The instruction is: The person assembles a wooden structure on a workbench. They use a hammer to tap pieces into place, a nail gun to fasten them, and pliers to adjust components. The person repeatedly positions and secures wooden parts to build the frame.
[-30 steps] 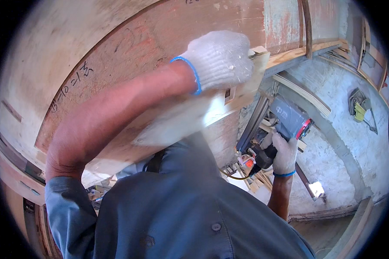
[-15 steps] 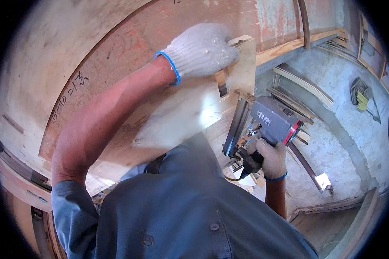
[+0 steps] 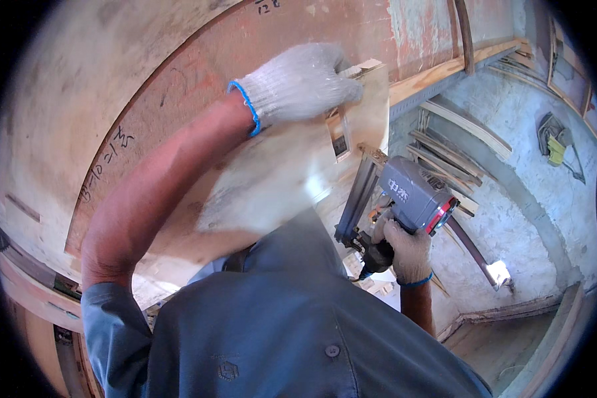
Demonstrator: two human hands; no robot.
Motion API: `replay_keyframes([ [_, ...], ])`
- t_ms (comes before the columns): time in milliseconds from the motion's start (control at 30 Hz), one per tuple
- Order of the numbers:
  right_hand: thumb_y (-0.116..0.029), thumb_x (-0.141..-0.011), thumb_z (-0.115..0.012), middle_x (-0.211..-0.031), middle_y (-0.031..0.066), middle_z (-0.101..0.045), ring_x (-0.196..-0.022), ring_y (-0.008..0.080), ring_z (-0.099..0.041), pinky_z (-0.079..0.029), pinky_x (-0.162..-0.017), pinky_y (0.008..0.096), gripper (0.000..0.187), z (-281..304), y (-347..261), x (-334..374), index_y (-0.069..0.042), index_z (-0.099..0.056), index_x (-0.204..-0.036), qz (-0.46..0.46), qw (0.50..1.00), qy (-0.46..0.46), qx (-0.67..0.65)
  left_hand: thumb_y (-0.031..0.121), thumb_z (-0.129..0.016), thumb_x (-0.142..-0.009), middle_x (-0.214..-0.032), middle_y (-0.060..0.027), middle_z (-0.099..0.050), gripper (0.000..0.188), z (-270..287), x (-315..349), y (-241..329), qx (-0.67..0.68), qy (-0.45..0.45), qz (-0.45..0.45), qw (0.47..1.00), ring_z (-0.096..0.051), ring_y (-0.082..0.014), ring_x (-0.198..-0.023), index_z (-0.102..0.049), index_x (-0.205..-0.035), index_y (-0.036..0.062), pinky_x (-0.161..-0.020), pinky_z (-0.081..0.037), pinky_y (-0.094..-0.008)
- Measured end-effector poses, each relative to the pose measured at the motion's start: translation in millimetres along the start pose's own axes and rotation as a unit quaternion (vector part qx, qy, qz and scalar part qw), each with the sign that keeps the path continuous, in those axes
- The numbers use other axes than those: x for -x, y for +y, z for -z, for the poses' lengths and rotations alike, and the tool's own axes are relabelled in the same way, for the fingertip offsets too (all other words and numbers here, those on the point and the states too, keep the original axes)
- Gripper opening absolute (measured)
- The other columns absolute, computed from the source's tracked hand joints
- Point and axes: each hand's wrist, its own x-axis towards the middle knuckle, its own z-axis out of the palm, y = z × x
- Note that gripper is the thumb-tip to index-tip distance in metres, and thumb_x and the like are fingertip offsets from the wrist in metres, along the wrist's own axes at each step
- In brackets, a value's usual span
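Note:
My left hand [image 3: 295,83], in a white knitted glove with a blue cuff, is closed at the upper edge of a light plywood panel [image 3: 376,106]; its fingertips are partly hidden. A rectangular cutout [image 3: 339,136] shows in the panel just below that hand. My right hand [image 3: 406,249], also gloved, is wrapped round the handle of a grey nail gun [image 3: 411,189] with a red ring on its end. The gun's nose is close to the panel's right edge, below the cutout; whether they touch I cannot tell.
Behind the panel stands a large reddish-brown board [image 3: 199,66] with handwriting. A wooden beam [image 3: 444,69] runs to the right of it. Wood strips [image 3: 448,159] are stacked by the pale floor [image 3: 504,205]. A dark bar [image 3: 471,249] and a grey-and-yellow item [image 3: 556,146] lie farther right.
The nail gun and my right hand have shifted slightly left and down in view. My left hand has moved a little left, still at the panel's edge.

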Motion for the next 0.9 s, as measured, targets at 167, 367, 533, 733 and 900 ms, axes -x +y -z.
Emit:
replay_keyframes([
  [167,-0.004,-0.089,-0.061,-0.076,0.0074,-0.065,-0.07,0.0174,-0.063,-0.052,-0.068,0.0324,0.014,0,0,-3,0.005,-0.065,-0.099,0.004,1.0,0.02,-0.015,0.045,-0.069,-0.091,-0.092,-0.0157,-0.069,0.048,7,2,-1,0.057,-0.057,0.029,0.996,-0.067,-0.0252,-0.09,-0.069,-0.104,-0.0017,-0.082,-0.052,-0.043],
  [367,-0.005,-0.087,-0.057,-0.075,0.0092,-0.063,-0.069,0.019,-0.063,-0.052,-0.069,0.0333,0.014,-4,-15,3,0.005,-0.064,-0.094,-0.008,0.999,0.021,0.023,0.041,-0.066,-0.095,-0.104,-0.0165,-0.071,0.051,-8,-4,-22,0.129,-0.059,-0.028,0.99,-0.067,-0.0243,-0.097,-0.067,-0.119,-0.003,-0.087,-0.053,-0.039],
  [533,-0.005,-0.086,-0.056,-0.072,0.0093,-0.06,-0.066,0.0209,-0.06,-0.051,-0.066,0.0351,0.012,-8,-19,5,0.005,-0.061,-0.09,0.025,1.0,0.013,-0.009,0.04,-0.064,-0.096,-0.107,-0.0185,-0.071,0.05,-12,-6,-24,0.14,-0.057,-0.035,0.988,-0.068,-0.0244,-0.098,-0.067,-0.12,-0.0041,-0.088,-0.053,-0.0378],
  [733,-0.003,-0.088,-0.055,-0.073,0.0082,-0.057,-0.064,0.0202,-0.056,-0.048,-0.063,0.036,0.009,-2,-15,4,0.004,-0.058,-0.092,0.053,0.998,0.014,0.008,0.04,-0.062,-0.094,-0.098,-0.0206,-0.072,0.049,-12,-7,-26,0.101,-0.035,-0.113,0.988,-0.068,-0.0267,-0.089,-0.07,-0.112,-0.0053,-0.082,-0.053,-0.041],
  [900,-0.003,-0.09,-0.056,-0.075,0.0082,-0.058,-0.065,0.0191,-0.056,-0.048,-0.063,0.0353,0.014,12,-8,7,0.005,-0.058,-0.101,0.074,0.996,0.03,0.047,0.04,-0.06,-0.094,-0.095,-0.022,-0.072,0.048,-15,-9,-18,0.076,-0.056,-0.065,0.993,-0.068,-0.0281,-0.087,-0.07,-0.106,-0.0055,-0.079,-0.052,-0.0442],
])
